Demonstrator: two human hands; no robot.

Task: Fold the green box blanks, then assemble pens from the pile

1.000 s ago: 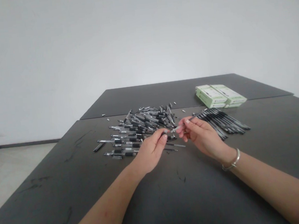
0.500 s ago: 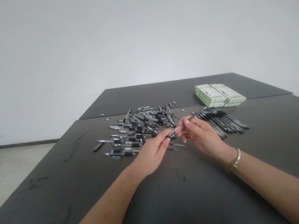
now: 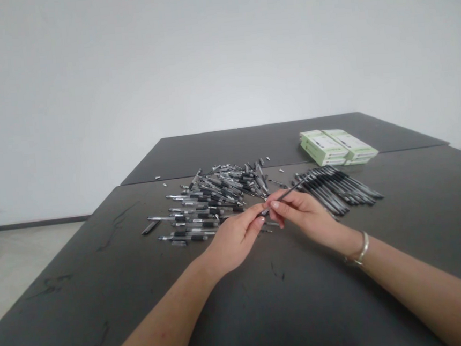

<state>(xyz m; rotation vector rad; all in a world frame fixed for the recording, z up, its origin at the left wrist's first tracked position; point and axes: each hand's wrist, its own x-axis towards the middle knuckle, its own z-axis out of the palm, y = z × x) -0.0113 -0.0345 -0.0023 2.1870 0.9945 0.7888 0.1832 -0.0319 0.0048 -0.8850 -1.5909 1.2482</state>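
Close together above the table, my left hand (image 3: 234,237) and my right hand (image 3: 304,209) meet at the fingertips. Thumb and fingers of my left hand are closed on a pen barrel (image 3: 263,212), mostly covered, with a short dark end showing. My right hand pinches a thin dark pen refill (image 3: 290,190) that slants up to the right in line with the barrel. How far one sits inside the other is hidden by my fingers. Behind my left hand lies a heap of clear pens with black grips (image 3: 215,188), some in a rough row.
Finished-looking dark pens lie side by side in a slanted row (image 3: 348,184) right of my right hand. Green-and-white boxes (image 3: 321,149) are stacked behind them. Small pale tips (image 3: 165,184) are scattered around the heap. The dark table (image 3: 123,290) has a seam across it.
My right hand has moved left and slightly down, closer to my left hand. The pale stretch of refill between the hands no longer shows. My left hand has hardly moved.
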